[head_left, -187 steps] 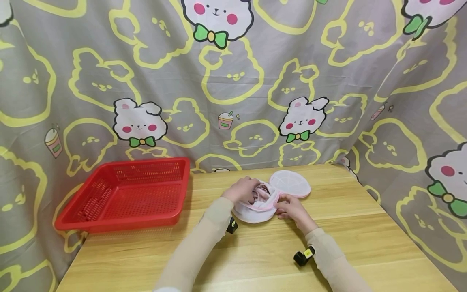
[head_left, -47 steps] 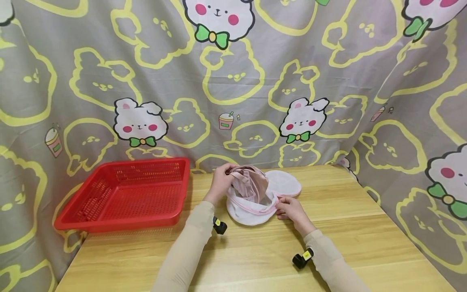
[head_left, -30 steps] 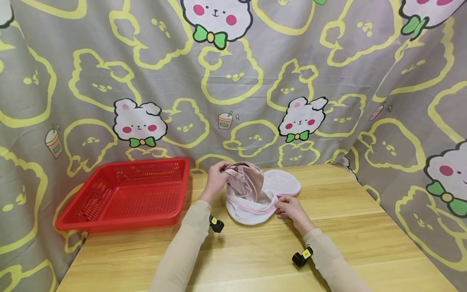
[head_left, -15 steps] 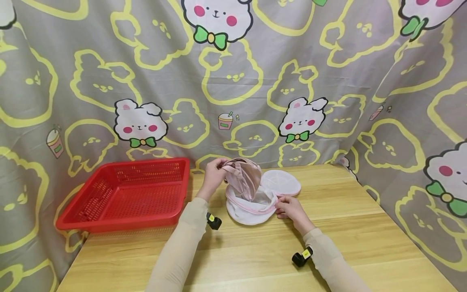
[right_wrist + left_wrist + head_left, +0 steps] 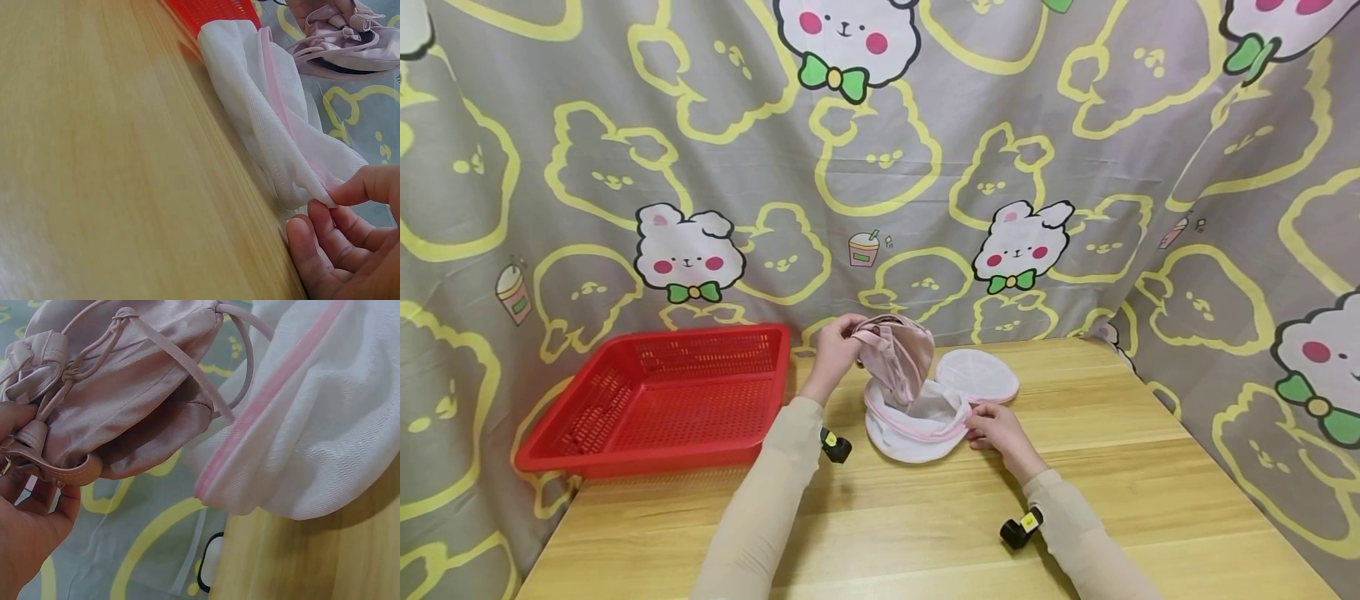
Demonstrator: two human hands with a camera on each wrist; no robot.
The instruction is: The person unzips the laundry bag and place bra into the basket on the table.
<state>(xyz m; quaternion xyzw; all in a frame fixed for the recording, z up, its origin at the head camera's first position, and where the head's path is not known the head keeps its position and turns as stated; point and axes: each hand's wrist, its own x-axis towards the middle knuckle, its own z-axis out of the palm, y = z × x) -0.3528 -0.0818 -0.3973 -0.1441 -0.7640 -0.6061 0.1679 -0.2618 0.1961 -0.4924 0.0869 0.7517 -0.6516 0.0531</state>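
Note:
My left hand (image 5: 833, 357) pinches a pink satin bra (image 5: 901, 354) by its straps, just above the white mesh laundry bag (image 5: 913, 446). In the left wrist view, thin straps and cords dangle from the folded bra (image 5: 137, 419), beside the fingers (image 5: 37, 500). The bag stands on the table with its pink-edged mouth spread and its round lid (image 5: 977, 375) flipped back. My right hand (image 5: 1002, 432) grips the bag's right rim between thumb and fingers, as the right wrist view also shows, with the bag (image 5: 250, 119) stretching away from it.
A red perforated plastic basket (image 5: 775, 417) stands on the left of the wooden table (image 5: 925, 533). Behind the table hangs a grey curtain (image 5: 850, 292) with cartoon bears and rabbits. A black wrist camera (image 5: 1018, 530) sits on each forearm.
Six seconds ago my left hand was inside the bag; since then it has lifted the bra up and leftward out of the mouth. My right hand has stayed at the bag's rim.

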